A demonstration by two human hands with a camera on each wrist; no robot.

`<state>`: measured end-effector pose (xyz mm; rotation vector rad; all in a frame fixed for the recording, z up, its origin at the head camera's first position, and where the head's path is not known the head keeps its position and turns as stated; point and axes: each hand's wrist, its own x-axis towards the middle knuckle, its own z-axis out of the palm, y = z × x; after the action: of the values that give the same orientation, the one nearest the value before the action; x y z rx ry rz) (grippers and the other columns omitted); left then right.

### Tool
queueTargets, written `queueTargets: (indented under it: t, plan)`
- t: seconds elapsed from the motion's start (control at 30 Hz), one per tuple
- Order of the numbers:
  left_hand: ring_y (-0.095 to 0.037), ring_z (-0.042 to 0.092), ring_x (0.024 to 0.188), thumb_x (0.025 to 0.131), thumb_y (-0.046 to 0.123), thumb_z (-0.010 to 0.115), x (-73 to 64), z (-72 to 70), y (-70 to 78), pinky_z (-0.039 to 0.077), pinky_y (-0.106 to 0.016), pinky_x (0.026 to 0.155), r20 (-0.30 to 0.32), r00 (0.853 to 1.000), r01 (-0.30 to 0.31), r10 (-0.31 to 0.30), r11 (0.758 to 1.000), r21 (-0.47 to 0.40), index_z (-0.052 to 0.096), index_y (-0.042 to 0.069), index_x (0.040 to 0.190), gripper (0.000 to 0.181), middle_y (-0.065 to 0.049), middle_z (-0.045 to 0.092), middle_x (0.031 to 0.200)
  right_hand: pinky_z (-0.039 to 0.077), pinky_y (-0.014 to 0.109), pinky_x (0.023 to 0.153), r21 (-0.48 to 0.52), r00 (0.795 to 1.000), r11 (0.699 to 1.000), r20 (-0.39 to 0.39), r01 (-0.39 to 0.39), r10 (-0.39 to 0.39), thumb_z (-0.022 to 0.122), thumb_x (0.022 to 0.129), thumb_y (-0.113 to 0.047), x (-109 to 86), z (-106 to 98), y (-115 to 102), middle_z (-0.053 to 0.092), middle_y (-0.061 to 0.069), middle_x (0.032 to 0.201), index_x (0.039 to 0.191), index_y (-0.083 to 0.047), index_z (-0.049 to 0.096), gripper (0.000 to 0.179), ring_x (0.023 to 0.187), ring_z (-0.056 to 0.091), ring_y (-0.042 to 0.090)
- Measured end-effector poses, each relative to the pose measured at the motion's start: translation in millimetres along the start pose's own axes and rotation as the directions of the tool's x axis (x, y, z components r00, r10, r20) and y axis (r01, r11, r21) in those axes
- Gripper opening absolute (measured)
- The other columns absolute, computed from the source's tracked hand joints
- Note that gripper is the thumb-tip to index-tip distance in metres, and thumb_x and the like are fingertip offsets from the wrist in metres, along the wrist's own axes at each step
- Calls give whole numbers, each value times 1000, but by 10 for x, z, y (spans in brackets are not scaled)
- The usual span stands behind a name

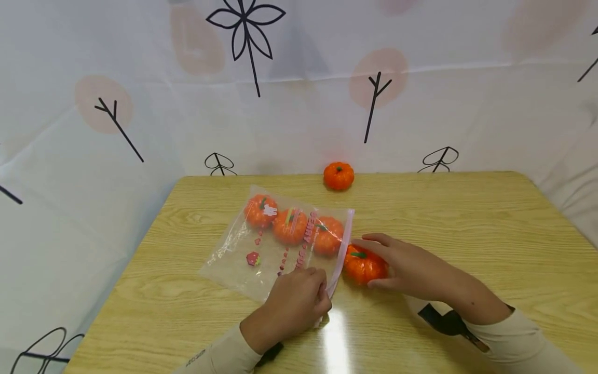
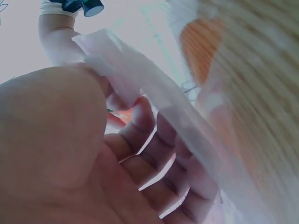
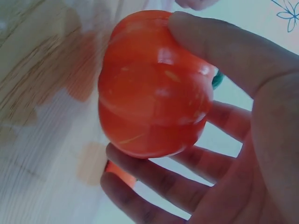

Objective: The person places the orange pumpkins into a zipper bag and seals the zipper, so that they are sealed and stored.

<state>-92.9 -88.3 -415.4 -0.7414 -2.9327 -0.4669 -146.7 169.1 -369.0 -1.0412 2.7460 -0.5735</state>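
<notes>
A clear zip bag point(image 1: 273, 270) with pink printing lies on the table, with three orange toy pumpkins inside, one of them a pumpkin point(image 1: 289, 227) in the middle. My left hand point(image 1: 299, 298) pinches the bag's edge near its pink zip strip; the left wrist view shows curled fingers point(image 2: 140, 121) against the film. At the bag's mouth my right hand point(image 1: 406, 265) grips another toy pumpkin point(image 1: 365, 265) with a green stem. In the right wrist view the thumb and fingers curl round this pumpkin point(image 3: 156, 88).
One more toy pumpkin point(image 1: 338, 175) stands at the table's back edge, beyond the bag. A patterned white cloth point(image 1: 299, 114) hangs behind the wooden table point(image 1: 467, 223) and along its sides.
</notes>
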Motion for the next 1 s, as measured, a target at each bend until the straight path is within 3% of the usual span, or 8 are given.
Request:
queueTargets:
  t: [0.33, 0.53, 0.67, 1.0]
  plan:
    - [-3, 40, 60, 81, 23, 67, 9, -45, 33, 32, -19, 51, -113, 993, 8, -14, 999, -49, 52, 22, 73, 17, 13, 44, 67, 55, 43, 90, 49, 999, 998, -29, 38, -36, 80, 84, -35, 9, 19, -30, 49, 9, 148, 150, -29, 42, 77, 108, 63, 19]
    - [-4, 40, 64, 82, 23, 67, 14, -52, 45, 33, -16, 54, -212, 977, -8, -7, 998, -67, 50, 21, 76, 18, 12, 46, 72, 52, 47, 97, 117, 998, 992, -55, 48, -41, 82, 82, -34, 40, 56, -25, 54, 8, 143, 148, -20, 42, 78, 124, 60, 27]
    - [-3, 42, 67, 82, 24, 69, 14, -40, 46, 34, -15, 56, -259, 966, -16, -1, 998, -63, 50, 21, 79, 19, 12, 48, 74, 55, 43, 94, 174, 997, 984, -64, 44, -33, 82, 82, -35, 60, 110, -8, 57, 10, 140, 145, -13, 43, 77, 122, 61, 26]
    - [-4, 40, 67, 81, 19, 69, 5, -39, 51, 34, -16, 57, -325, 946, -42, 9, 995, -95, 49, 20, 78, 20, 11, 44, 73, 52, 41, 99, 246, 994, 966, -90, 82, -62, 82, 82, -28, 113, 237, -22, 52, 8, 144, 146, -15, 39, 78, 128, 57, 24]
